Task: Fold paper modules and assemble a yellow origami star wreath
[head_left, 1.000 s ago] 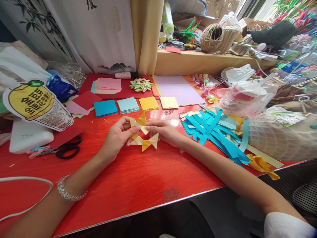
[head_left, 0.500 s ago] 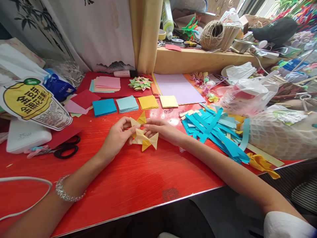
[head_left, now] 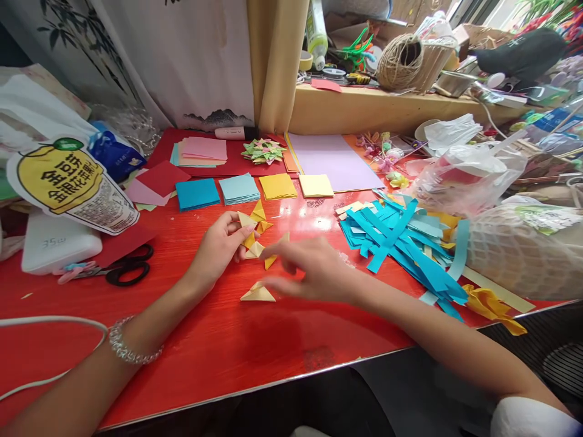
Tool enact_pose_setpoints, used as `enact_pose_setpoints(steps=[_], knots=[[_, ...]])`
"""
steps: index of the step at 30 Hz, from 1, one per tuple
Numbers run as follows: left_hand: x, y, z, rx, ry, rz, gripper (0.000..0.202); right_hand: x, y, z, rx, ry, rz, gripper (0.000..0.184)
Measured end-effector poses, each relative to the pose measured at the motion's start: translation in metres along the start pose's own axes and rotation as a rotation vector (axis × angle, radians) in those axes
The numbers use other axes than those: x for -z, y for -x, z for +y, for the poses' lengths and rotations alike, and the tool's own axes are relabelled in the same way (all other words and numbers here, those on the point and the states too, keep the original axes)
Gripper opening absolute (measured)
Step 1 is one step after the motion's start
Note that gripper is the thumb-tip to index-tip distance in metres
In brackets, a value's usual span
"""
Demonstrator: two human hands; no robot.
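My left hand (head_left: 218, 247) pinches a yellow folded paper ring (head_left: 255, 233) made of joined pointed pieces, just above the red table (head_left: 237, 340). One loose pale yellow folded piece (head_left: 258, 294) lies on the table in front of the ring. My right hand (head_left: 310, 267) hovers over the table beside that loose piece, blurred by motion, fingers stretched toward it and holding nothing.
Small stacks of blue paper (head_left: 197, 194), light blue paper (head_left: 239, 189) and yellow paper squares (head_left: 277, 186) lie behind the ring. A heap of blue paper strips (head_left: 401, 240) sits at right, black scissors (head_left: 127, 273) at left, plastic bags (head_left: 460, 173) at far right.
One folded piece has come off the ring and now lies on the table. My right hand let go of the ring and moved toward me, near that piece.
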State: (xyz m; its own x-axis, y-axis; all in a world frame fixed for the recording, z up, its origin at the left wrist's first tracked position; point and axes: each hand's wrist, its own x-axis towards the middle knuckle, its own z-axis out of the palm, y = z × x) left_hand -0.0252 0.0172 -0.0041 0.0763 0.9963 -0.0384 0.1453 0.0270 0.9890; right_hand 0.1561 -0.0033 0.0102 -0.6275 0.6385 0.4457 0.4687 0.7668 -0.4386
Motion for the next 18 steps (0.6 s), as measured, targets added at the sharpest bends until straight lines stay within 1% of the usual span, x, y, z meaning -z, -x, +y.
enact_pose_setpoints(steps=[1,2,4,6,8,11,14,16,18], knots=[[0.0,0.0,0.0,-0.003,0.0,0.001,0.016,-0.004,0.004,-0.004,0.103,0.117,-0.069,0.041],[-0.001,0.0,0.001,-0.007,-0.004,0.006,0.015,-0.009,0.007,-0.006,0.182,0.228,-0.124,0.042],[-0.001,-0.001,0.001,-0.011,-0.013,0.016,0.015,-0.017,0.012,-0.006,0.261,0.347,-0.236,0.03],[-0.002,-0.001,0.001,-0.012,-0.021,0.02,0.014,-0.021,0.013,-0.003,0.327,0.385,-0.32,0.025],[-0.001,-0.001,0.0,-0.013,-0.027,0.02,0.014,-0.019,0.012,-0.001,0.353,0.398,-0.371,0.024],[0.0,0.0,0.0,-0.023,-0.037,0.019,0.014,-0.012,0.009,-0.002,0.309,0.403,-0.398,0.023],[0.0,-0.001,0.0,-0.036,-0.045,0.02,0.015,-0.008,0.006,-0.006,0.242,0.304,-0.405,0.023],[0.001,-0.002,-0.001,-0.037,-0.045,0.022,0.016,-0.007,0.005,-0.008,0.179,0.114,-0.395,0.023],[0.002,-0.002,-0.002,-0.037,-0.039,0.03,0.016,-0.007,0.004,-0.009,0.101,-0.152,-0.374,0.019]])
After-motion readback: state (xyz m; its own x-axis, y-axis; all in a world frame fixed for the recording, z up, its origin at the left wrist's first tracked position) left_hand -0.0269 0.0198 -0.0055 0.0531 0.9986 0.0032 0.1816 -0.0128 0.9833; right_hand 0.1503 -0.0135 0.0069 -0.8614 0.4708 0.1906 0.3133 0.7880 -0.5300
